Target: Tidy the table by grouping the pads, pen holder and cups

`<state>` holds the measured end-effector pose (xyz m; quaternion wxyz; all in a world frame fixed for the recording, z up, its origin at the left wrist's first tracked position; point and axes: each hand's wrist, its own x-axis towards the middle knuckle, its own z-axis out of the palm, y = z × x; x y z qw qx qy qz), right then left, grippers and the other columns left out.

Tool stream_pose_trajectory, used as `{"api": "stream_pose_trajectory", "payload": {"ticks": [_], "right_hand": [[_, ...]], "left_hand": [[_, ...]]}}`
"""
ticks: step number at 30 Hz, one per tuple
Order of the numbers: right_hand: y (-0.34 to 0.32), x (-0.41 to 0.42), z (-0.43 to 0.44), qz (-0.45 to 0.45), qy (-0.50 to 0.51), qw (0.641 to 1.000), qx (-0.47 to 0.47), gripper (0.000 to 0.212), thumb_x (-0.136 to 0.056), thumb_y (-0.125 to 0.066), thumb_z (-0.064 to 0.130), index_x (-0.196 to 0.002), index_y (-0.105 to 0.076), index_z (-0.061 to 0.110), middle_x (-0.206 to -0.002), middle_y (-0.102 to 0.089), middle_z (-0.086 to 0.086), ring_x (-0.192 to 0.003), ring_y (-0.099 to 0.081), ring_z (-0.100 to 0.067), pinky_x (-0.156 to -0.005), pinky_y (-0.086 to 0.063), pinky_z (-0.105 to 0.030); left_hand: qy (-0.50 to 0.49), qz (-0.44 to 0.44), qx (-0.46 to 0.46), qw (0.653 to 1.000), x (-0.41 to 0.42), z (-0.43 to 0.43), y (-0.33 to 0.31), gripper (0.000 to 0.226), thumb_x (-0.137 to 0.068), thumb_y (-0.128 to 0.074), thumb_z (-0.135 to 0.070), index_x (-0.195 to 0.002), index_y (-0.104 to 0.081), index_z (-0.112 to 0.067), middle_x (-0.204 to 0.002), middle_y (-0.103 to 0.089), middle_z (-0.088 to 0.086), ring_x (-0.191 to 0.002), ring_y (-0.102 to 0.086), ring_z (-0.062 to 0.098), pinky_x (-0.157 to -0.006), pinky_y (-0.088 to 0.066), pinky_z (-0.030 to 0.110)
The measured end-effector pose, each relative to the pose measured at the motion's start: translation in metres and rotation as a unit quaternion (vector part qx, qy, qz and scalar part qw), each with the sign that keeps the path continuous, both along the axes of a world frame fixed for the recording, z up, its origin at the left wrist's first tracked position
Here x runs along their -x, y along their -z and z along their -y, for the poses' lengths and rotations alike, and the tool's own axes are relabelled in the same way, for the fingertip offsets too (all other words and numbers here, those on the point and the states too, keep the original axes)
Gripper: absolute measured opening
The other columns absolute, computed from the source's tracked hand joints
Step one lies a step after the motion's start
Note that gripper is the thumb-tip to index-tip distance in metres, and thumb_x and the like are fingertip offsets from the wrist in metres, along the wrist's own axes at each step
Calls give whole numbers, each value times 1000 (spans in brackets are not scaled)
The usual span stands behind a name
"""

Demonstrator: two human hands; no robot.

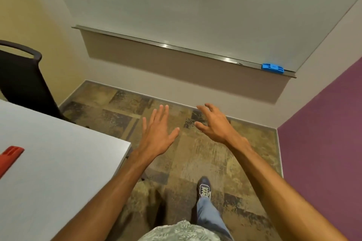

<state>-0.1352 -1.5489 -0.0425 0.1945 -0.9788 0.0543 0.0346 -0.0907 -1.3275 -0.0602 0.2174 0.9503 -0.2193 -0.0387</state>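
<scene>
Both hands, the left hand (157,134) and right hand (214,124), hang spread and empty over the patterned carpet (205,154), while at nine o'clock a flat red plastic piece (9,157), probably light, stiff and easily pinched along its edges, lies on the pale grey table (58,162).

We see both hands empty over the carpet (195,154): left hand (158,134) flat, fingers (163,112) spread; right hand (213,125) loosely curled. Desk (58,162) at left carries a red item (9,157) at its edge. Blue eraser (272,68) sits on the whiteboard (195,5) ledge.
</scene>
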Motion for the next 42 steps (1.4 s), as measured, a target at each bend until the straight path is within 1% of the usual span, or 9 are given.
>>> {"api": "stream_pose_trajectory", "payload": {"ticks": [4, 9, 17, 22, 26, 29, 33, 37, 42], "right_hand": [[8, -83, 32, -4, -54, 999, -8, 66, -96, -52, 49, -153, -30, 24, -161, -23, -15, -148, -23, -32, -118, -28, -50], [8, -183, 65, -14, -150, 989, 1, 66, -97, -51, 50, -152, -31, 22, -161, -23, -17, -148, -23, -33, -118, -26, -49], [3, -311, 61, -16, -293, 956, 6, 64, -97, -50, 50, -152, -32, 22, -160, -24, -18, -148, -22, -33, -117, -26, -51], [11, -383, 29, -18, -354, 935, -1, 65, -96, -52, 49, -152, -32, 22, -160, -25, -18, -148, -22, -33, -116, -27, -52], [16, -445, -5, -16, -389, 921, -3, 67, -96, -53, 49, -153, -31, 22, -160, -24, -18, -148, -21, -33, -116, -28, -53], [17, -495, -37, -11, -413, 911, -5, 65, -96, -53, 48, -152, -33, 24, -159, -27, -17, -148, -23, -31, -116, -28, -51], [9, -564, -88, -14, -441, 897, -8, 62, -96, -53, 47, -150, -35, 24, -157, -30, -15, -144, -29, -31, -115, -31, -48], [-6, -629, -143, -14, -459, 888, -8, 63, -96, -53, 48, -152, -33, 25, -160, -24, -15, -148, -23, -29, -117, -28, -50], [-21, -695, -206, 1, -488, 873, -13, 63, -97, -52, 47, -153, -31, 25, -163, -20, -12, -150, -20, -27, -119, -26, -49]], "left_hand": [[-60, 6, -4, 998, -59, 25, 5, 83, -95, -43, -55, -157, 2, -23, -165, 0, -2, -152, 1, 17, -121, -2, 53], [-164, -20, 27, 986, -119, 66, 8, 85, -94, -44, -56, -157, 2, -23, -165, 0, -3, -152, 0, 16, -121, 0, 50], [-289, -12, 22, 957, -194, 82, 1, 86, -94, -43, -59, -157, 4, -23, -165, 1, -3, -151, -1, 16, -122, -3, 50], [-350, 2, 17, 936, -236, 61, 3, 87, -93, -45, -59, -156, 5, -25, -164, 7, -5, -151, 5, 16, -122, -1, 49], [-387, 10, -5, 922, -282, 36, 10, 86, -93, -41, -61, -156, 4, -25, -164, 11, -4, -151, 7, 19, -121, -3, 51], [-417, 7, -4, 909, -323, 8, 15, 82, -94, -40, -60, -157, -2, -23, -165, 4, -3, -152, 3, 19, -121, -2, 52], [-463, 35, -4, 886, -380, -32, 8, 75, -94, -47, -53, -156, -17, -21, -164, -10, -2, -151, -6, 18, -121, -3, 53], [-492, 49, -14, 869, -441, -82, -5, 71, -95, -42, -54, -155, -22, -21, -164, -13, -1, -151, -6, 17, -122, -3, 51], [-519, 66, -17, 852, -498, -138, -18, 68, -94, -45, -52, -151, -31, -18, -163, -18, 3, -151, -10, 18, -122, -6, 51]]}}
